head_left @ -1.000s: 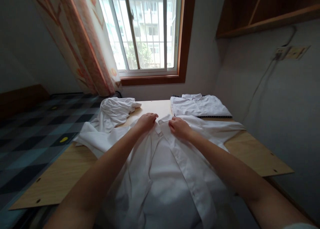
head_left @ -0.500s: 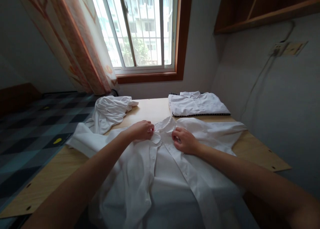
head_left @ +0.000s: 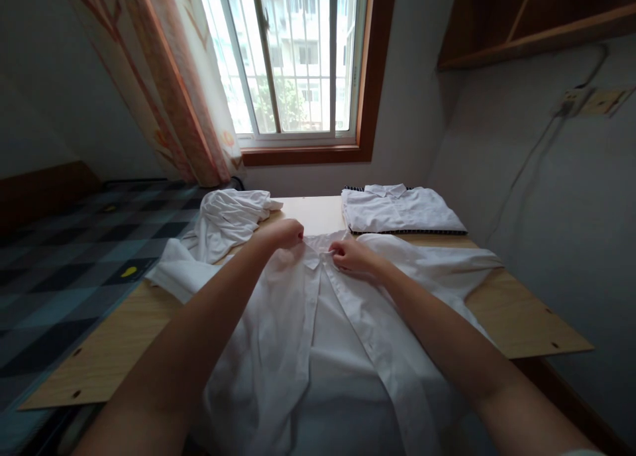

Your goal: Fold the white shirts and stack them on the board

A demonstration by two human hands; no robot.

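A white button-up shirt [head_left: 342, 350] lies spread over the wooden board, its front parted and its lower end falling toward me. Its collar [head_left: 325, 240] is at the far end, between my hands. My left hand [head_left: 288, 234] is closed on the left side of the collar. On the other side, my right hand [head_left: 348, 254] pinches the shirt's edge just below the collar. The fingertips of both hands are partly hidden by the hands themselves.
A crumpled white garment [head_left: 233, 214] lies at the board's back left. Folded white shirts [head_left: 407, 209] are stacked at back right, with black trim beneath. The wooden board [head_left: 527, 310] borders a checked bed [head_left: 40, 297] on the left. A wall shelf [head_left: 536, 45] hangs at upper right.
My left hand has moved up slightly to the collar. My right hand has shifted left and up, onto the shirt's edge by the collar. The view has turned slightly left.
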